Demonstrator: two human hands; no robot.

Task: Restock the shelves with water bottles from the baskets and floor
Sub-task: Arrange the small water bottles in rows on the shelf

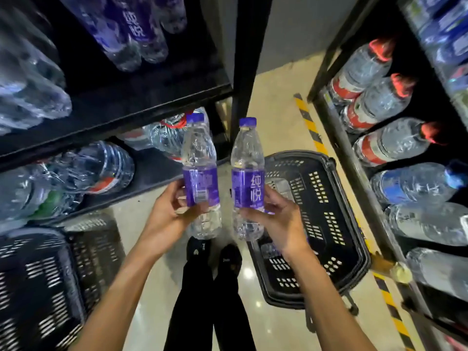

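Purple labels and purple caps mark the two water bottles in the head view. Both are held upright, side by side and a little apart, above the pale glossy floor [278, 115].

The left hand [174, 211] grips the left bottle [200, 158] at the lower part of its label, thumb on the front and fingers curled round the back. The right hand [276, 219] clamps the right bottle [247, 158] at the same height, thumb across the front below the label. Neither bottle touches a shelf.

A black basket [334, 224] sits on the floor under the right hand. At least one clear bottle lies inside it, partly hidden behind the right bottle. A second basket [38, 274] stands at the lower left, against the left shelf [126, 110].

On that shelf's upper board are more purple-labelled bottles [136, 29], blurred. Large clear bottles with red and green labels fill the board below.

The right rack [354, 173] holds red-capped bottles [364, 64] and, lower down, one with a blue cap. Yellow-and-black tape [309, 122] runs along the floor by this rack. The person's black shoes [229, 257] show between the two forearms.
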